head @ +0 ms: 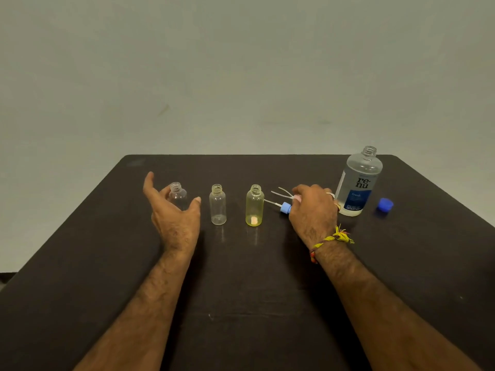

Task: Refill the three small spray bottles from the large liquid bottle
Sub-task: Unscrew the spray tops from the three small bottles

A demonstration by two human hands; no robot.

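Dark bench (241, 277): three small bottles (218, 204) stood uncapped, unfilled; left hand (171, 210) open, right hand (313, 210) gripping spray heads (285, 207) beside the uncapped large bottle (359, 183).

Yellow-tinted small bottle (254, 206), blue cap (385, 204), dark table (241, 290) — blue-labelled large bottle (359, 183).

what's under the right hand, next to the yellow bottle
The right hand covers the spray tops: a blue collar and thin dip tubes stick out toward the yellow bottle. The pump heads themselves are hidden, so their count is unclear.
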